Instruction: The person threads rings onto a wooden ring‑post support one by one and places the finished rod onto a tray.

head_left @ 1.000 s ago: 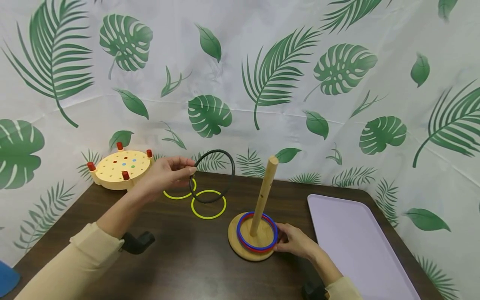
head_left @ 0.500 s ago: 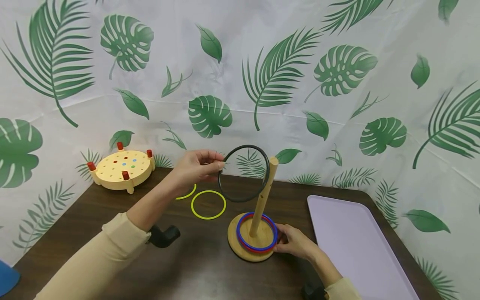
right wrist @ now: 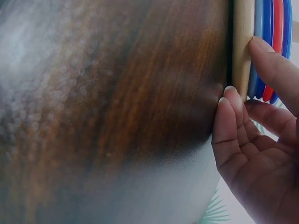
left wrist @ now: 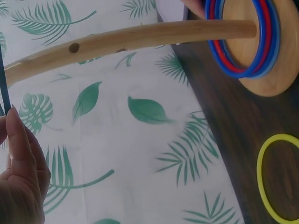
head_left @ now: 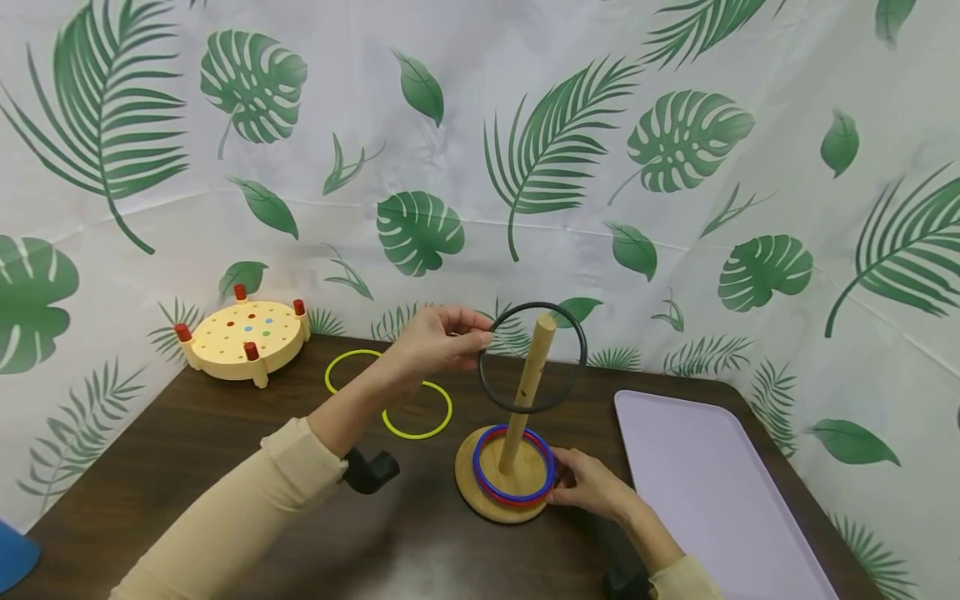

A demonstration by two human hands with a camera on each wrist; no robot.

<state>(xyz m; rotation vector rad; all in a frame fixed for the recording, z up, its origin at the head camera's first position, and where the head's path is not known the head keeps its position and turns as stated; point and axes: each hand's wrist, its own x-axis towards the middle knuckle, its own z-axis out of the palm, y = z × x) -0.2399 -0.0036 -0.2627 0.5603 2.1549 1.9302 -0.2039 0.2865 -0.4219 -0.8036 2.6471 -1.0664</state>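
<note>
My left hand pinches a black ring by its near-left side, thumb against fingers. In the head view the ring is raised, and the top of a wooden peg shows inside its outline. The left wrist view has this ring edge-on beside the peg's far end. Blue rings and a red ring lie stacked round the foot of the peg, on its round base. My right hand grips the base's right edge, its thumb touching wood close to the stack.
Two yellow rings lie on the dark table left of the stand. A cream pegboard with red legs stands at the back left. A lilac tray lies at right. A blue object shows at the lower left edge.
My left hand has carried the black ring rightward, from above the yellow rings to the top of the peg. My right hand has stayed at the base.
</note>
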